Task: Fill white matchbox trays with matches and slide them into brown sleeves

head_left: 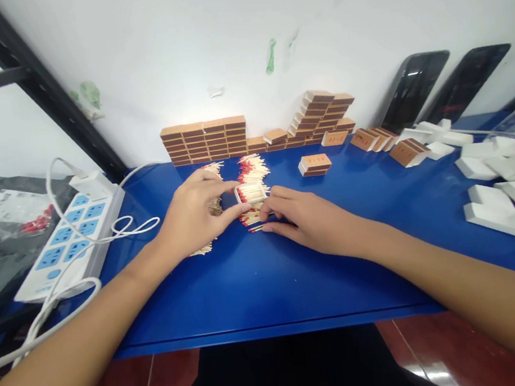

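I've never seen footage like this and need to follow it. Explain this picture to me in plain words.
There is no machine here: a person works with two bare hands. The one picture comes from a camera worn on the head, looking forward and down. The left hand holds a small white tray with matches in it. The right hand is beside it, fingers near loose matches; whether it grips any, I can't tell. On the blue table, stacked matchboxes line the wall, more white trays lie at the right, and a power strip sits at the left.
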{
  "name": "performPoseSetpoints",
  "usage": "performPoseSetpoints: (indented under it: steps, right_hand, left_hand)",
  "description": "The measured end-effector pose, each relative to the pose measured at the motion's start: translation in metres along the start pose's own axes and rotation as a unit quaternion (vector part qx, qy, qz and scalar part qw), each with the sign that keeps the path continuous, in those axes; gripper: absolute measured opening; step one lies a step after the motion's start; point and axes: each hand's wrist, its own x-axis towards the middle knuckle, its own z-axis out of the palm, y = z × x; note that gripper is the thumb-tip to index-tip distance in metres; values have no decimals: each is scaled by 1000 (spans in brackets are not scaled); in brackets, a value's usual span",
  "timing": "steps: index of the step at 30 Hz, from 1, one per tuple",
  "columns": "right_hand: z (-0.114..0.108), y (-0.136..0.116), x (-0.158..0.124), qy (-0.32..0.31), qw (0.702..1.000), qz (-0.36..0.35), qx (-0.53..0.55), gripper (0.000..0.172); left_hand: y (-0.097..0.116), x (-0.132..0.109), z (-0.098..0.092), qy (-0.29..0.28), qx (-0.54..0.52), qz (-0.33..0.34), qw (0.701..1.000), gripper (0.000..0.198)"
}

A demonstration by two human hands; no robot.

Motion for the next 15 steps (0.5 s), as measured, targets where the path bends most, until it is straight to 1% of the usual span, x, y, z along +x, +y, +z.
performPoseSetpoints:
  steps: [9,15]
  right_hand:
    - [3,1,1,15,1000,-8,-1,7]
    - [2,-1,1,7,1000,-5,1,7]
  left_hand:
    - [-1,1,1,-4,-5,5,1000,36]
    - [0,0,1,-5,-13,0,1000,36]
